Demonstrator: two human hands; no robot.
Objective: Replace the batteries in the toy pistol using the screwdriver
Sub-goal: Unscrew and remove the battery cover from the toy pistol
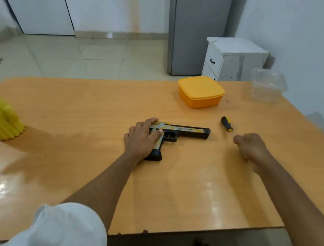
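A yellow, silver and black toy pistol point(187, 133) lies on its side on the orange table point(87, 119), barrel pointing right. My left hand point(141, 138) lies over its grip and rear end, fingers curled round them. A short screwdriver point(226, 124) with a black and yellow handle lies to the right of the barrel. My right hand point(251, 148) hovers just in front of the screwdriver, fingers curled in, holding nothing I can see.
An orange lidded box point(201, 91) stands behind the pistol. A clear plastic container point(268, 86) sits at the table's right edge. A yellow ribbed vase with a plant point(0, 122) stands at the left. A white cabinet point(235, 58) is beyond the table.
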